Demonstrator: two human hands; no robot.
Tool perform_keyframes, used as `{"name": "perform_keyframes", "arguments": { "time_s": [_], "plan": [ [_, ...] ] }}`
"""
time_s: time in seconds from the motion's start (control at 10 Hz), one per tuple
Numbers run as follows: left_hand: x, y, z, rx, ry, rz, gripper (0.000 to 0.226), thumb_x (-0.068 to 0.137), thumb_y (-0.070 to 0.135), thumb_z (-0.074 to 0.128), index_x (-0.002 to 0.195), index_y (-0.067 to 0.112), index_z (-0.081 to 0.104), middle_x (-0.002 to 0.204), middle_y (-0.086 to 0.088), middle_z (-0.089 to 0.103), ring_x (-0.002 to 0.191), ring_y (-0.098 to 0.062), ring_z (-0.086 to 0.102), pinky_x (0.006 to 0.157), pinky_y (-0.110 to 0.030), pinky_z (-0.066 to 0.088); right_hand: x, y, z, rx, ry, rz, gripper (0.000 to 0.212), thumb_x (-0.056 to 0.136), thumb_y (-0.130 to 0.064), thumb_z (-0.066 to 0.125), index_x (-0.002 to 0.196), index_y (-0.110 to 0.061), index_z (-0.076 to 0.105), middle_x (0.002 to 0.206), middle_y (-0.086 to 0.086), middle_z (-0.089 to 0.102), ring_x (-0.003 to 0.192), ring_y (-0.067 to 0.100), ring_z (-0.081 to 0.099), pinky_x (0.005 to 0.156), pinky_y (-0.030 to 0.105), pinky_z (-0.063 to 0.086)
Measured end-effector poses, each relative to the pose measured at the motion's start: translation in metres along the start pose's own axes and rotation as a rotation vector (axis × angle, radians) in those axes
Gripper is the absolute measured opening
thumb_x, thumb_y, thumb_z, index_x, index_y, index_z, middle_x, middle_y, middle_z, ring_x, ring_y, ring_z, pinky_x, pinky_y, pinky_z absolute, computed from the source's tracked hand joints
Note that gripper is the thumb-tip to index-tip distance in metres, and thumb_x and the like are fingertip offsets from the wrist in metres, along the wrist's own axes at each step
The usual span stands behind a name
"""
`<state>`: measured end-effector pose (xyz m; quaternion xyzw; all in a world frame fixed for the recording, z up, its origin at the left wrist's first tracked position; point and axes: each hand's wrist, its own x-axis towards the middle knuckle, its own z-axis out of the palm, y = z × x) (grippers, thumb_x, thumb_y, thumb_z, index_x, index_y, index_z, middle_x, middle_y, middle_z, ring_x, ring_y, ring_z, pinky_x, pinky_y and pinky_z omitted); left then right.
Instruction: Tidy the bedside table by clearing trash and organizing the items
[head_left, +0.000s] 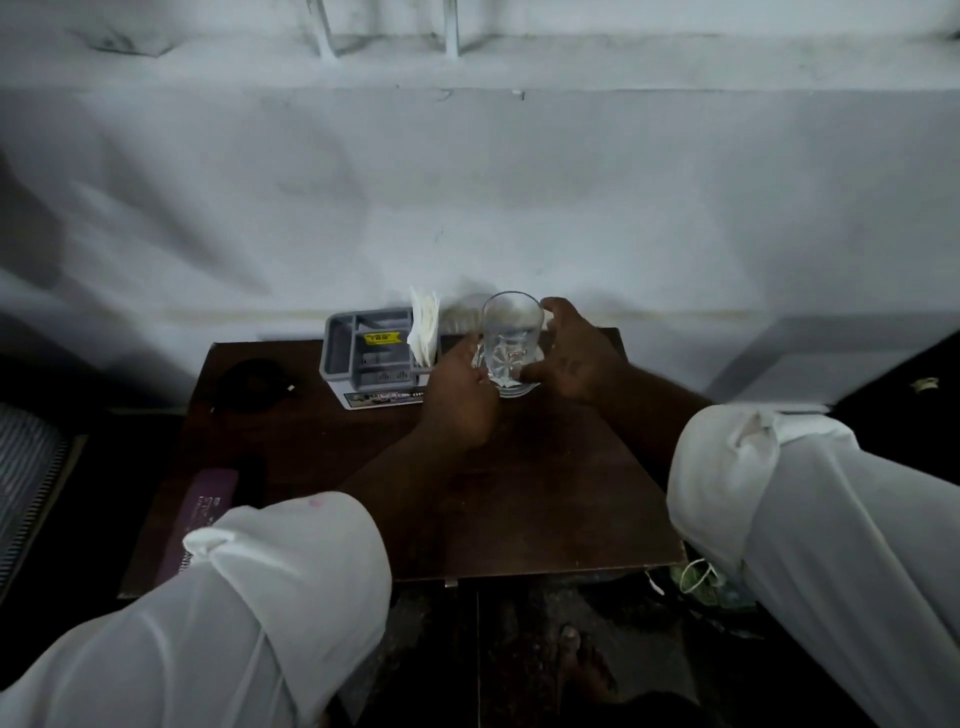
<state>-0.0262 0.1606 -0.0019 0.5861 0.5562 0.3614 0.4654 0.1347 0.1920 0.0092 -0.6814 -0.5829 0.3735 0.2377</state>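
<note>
- The left hand is curled at the base of an upright clear glass, and the right hand is curled round its other side.
- A grey organizer (white paper tucked in) is set on the bedside table, just left of the left hand.

12 o'clock: you face a whitewashed wall with a ledge above | 9 o'clock: striped ribbed fabric | 3 o'clock: a dark case bearing a small brass fitting, a grey slab beside it | 5 o'clock: a green-and-white tangle on the dark floor.
</note>
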Motion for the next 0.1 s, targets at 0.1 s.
{"name": "perform_keyframes", "arguments": {
  "time_s": [0.1],
  "plan": [
    [-0.0152,0.0091,-0.0057,-0.006,0.012,0.052,0.04,0.086,0.005,0.063,0.117,0.03,0.064,0.107,0.019,0.073,0.091,0.003,0.07,0.081,-0.018,0.056,-0.0143,-0.0067,-0.0063,-0.061,0.033,0.002,0.109,0.065,-0.018,0.092,0.152,-0.011,0.028,0.148,0.015,0.048,0.134,0.031,0.049,0.11,0.04,0.043]
  ]
}}
